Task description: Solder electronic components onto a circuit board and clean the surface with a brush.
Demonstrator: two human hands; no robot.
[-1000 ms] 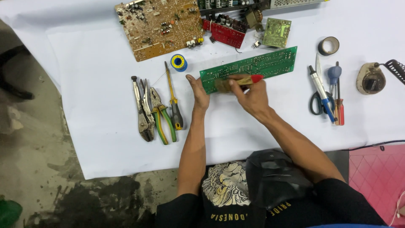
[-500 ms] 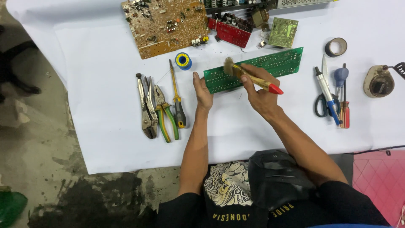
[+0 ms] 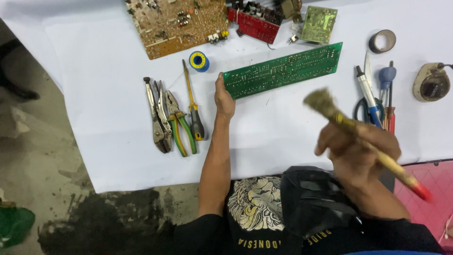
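Long green rectangular circuit board [image 3: 283, 69], judged light, stiff and fragile, lying flat on the white-covered bench [image 3: 94, 71], left hand [image 3: 224, 97] pinching its left edge, right hand [image 3: 358, 151] closed on a yellow-handled, red-tipped bristle brush [image 3: 363, 141] raised clear.

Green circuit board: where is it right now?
In the head view the long green circuit board lies on the white sheet, upper centre, its left end touched by the left hand, just below the red board.
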